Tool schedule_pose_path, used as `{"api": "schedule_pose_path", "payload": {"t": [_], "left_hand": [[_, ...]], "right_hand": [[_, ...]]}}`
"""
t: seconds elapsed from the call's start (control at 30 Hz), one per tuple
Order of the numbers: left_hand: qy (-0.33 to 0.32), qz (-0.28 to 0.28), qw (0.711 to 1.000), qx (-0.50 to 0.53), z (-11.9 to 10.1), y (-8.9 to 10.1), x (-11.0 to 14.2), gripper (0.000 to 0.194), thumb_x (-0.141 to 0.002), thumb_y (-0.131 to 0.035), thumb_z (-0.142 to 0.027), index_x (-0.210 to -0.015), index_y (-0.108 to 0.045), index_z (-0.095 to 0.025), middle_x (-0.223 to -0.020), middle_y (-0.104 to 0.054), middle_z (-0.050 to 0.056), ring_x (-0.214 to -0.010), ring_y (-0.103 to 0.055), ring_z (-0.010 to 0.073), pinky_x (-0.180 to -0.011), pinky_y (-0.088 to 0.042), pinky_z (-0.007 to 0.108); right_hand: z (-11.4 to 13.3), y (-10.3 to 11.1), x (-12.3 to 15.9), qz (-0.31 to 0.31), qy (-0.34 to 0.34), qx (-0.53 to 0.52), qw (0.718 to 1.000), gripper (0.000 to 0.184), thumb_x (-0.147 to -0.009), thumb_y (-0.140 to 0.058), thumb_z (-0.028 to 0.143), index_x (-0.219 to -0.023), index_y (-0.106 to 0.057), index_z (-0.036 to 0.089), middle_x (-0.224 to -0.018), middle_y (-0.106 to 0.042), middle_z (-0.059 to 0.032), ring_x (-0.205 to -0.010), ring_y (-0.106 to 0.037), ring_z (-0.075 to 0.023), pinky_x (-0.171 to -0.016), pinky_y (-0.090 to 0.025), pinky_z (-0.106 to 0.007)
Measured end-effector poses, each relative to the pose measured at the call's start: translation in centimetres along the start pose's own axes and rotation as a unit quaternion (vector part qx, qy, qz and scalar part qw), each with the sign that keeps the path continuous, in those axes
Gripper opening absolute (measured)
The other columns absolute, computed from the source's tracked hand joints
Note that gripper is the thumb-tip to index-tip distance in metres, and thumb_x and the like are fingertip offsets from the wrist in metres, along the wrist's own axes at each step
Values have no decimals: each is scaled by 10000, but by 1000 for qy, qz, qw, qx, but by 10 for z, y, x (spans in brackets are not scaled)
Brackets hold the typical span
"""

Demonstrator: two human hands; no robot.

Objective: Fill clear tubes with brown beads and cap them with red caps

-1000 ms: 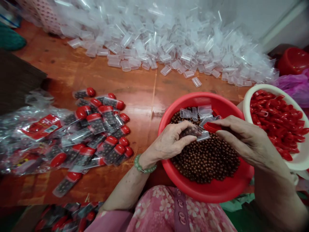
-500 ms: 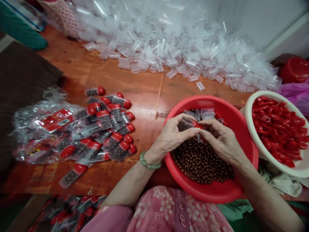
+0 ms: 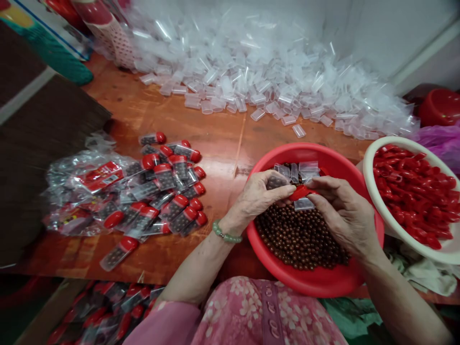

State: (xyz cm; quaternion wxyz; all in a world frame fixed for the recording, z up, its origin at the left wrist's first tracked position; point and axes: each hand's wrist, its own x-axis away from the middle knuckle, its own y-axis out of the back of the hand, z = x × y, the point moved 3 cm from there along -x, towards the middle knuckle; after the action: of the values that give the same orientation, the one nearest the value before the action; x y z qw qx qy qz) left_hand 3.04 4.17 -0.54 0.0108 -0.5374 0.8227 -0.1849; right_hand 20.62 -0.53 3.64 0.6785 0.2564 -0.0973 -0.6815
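My left hand (image 3: 260,196) is closed round a clear tube filled with brown beads (image 3: 276,181), held over the red basin (image 3: 287,273). My right hand (image 3: 341,211) pinches a red cap (image 3: 301,192) against the tube's open end. Both hands hover above the brown beads (image 3: 298,239) that fill the basin. Several empty clear tubes (image 3: 300,170) lie on the beads at the basin's far side, and one more (image 3: 304,204) sits just below my fingers.
A white bowl (image 3: 373,191) of red caps (image 3: 413,191) stands to the right. Filled red-capped tubes (image 3: 172,191) and plastic bags (image 3: 82,187) lie heaped on the left of the orange floor. A big pile of empty clear tubes (image 3: 273,76) spreads along the back wall.
My right hand brought the red cap leftward to the tube in my left hand. The two hands have closed together over the basin. The view has shifted slightly.
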Motion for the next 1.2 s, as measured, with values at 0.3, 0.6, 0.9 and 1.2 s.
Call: {"api": "schedule_pose_path", "payload": {"t": [0.3,0.6,0.9,1.2], "left_hand": [[-20,12,1000,-6,2,-2,1,293,-760,-787,-345,-912,-675,-121,-863,-703,33,-724,-627,106,-704,-527,252],[-52,-24,998,-20,-4,2,1,188,-756,-756,-238,-869,-632,-154,-787,-653,-21,-712,-589,91,-716,-489,228],[41,45,979,193,6,1,-5,475,-820,-728,-583,-992,-632,-151,-936,-735,67,-828,-722,159,-774,-597,290],[72,95,973,197,4,1,-2,522,-808,-744,-589,-1070,-657,-146,-991,-760,109,-911,-751,210,-842,-608,324]], "right_hand": [[-20,-30,-15,-84,-108,-238,962,175,-744,-840,321,-776,-698,224,-984,-759,-15,-882,-765,-178,-886,-627,-354],[-16,-35,-7,-63,-86,-142,984,219,-778,-813,330,-982,-795,254,-1068,-786,-35,-1035,-724,-203,-1025,-557,-417],[-24,-12,-23,-13,-139,-151,979,317,-845,-771,359,-1160,-758,332,-994,-791,10,-716,-711,-138,-746,-622,-333],[-7,-32,-61,-17,-82,-132,988,254,-817,-776,397,-1041,-776,278,-998,-789,-7,-876,-730,-187,-844,-620,-380]]}}
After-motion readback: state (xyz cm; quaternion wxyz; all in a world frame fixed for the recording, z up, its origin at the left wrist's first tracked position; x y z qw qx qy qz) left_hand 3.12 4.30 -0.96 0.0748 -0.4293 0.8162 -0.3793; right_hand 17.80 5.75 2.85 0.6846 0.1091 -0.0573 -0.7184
